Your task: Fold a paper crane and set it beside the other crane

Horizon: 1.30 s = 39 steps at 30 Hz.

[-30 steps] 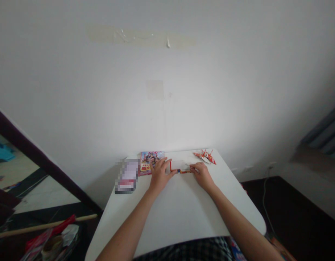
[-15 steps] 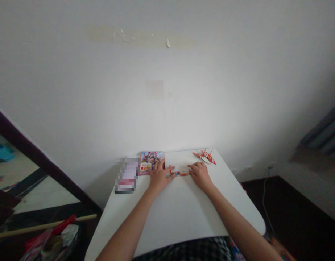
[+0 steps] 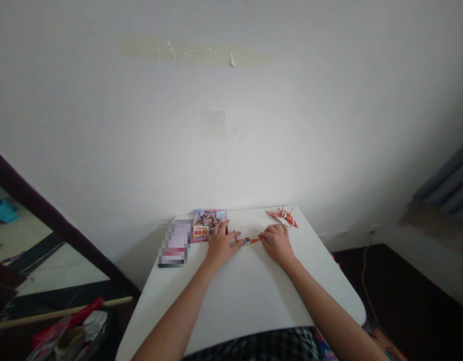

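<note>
A narrow folded strip of paper (image 3: pixel 251 240), orange-red and blue at its edge, lies on the white table (image 3: pixel 250 291) between my hands. My left hand (image 3: pixel 219 244) rests flat with its fingers spread, the thumb touching the strip's left end. My right hand (image 3: pixel 276 241) has its fingers bent and held together, the tips pressing on the strip's right end.
A red patterned origami crane (image 3: pixel 283 216) sits at the table's far right corner. A colourful printed flyer (image 3: pixel 203 223) lies just beyond my left hand, with a blurred-out dark-edged flat object (image 3: pixel 175 243) to its left. Clutter lies on the floor at lower left (image 3: pixel 69 333).
The paper, a wider rectangle showing white a second ago, is now folded down into a thin strip. My hands have drawn a little closer together along it.
</note>
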Tool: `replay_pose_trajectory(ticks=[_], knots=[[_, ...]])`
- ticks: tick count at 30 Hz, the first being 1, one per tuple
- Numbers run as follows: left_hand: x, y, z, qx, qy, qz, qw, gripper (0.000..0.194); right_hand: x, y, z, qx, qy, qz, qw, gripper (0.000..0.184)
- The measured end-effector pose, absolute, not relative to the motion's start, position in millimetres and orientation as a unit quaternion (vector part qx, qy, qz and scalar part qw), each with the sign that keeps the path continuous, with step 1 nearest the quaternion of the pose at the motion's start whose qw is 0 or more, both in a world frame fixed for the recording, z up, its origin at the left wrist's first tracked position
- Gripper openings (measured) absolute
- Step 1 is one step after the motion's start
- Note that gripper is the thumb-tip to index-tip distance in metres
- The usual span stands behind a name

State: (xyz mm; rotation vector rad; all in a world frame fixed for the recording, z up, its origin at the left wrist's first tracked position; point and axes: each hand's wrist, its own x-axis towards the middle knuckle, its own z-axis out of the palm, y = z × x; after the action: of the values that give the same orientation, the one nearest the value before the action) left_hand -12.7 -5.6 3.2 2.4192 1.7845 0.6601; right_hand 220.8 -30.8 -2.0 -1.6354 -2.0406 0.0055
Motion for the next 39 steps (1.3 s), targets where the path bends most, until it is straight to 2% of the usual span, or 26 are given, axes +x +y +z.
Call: replay_pose_trajectory(ticks=[4,7,18,23,31,39], knots=[[-14,-6,6,0.801,0.554,0.222,0.053,0.022,221,-31,-2,-0.618,-0.743,-0.008,0.257,0.024],[-14,-7,9,0.821,0.525,0.214,0.07,0.02,221,-31,-5,-0.618,-0.745,-0.005,0.25,0.027],[-12,-7,7,0.844,0.503,0.174,0.061,0.048,216,-27,-15,-0.585,-0.785,0.012,0.202,0.039],[-14,-6,7,0.836,0.525,0.15,0.061,0.042,217,-30,-12,-0.578,-0.788,0.014,0.211,0.039],[-12,-6,2,0.819,0.548,0.164,0.048,0.043,216,-33,-9,-0.538,-0.809,0.003,0.236,0.029],[-14,-5,6,0.83,0.523,0.185,0.051,0.03,214,-32,-13,-0.603,-0.766,-0.021,0.224,0.031]])
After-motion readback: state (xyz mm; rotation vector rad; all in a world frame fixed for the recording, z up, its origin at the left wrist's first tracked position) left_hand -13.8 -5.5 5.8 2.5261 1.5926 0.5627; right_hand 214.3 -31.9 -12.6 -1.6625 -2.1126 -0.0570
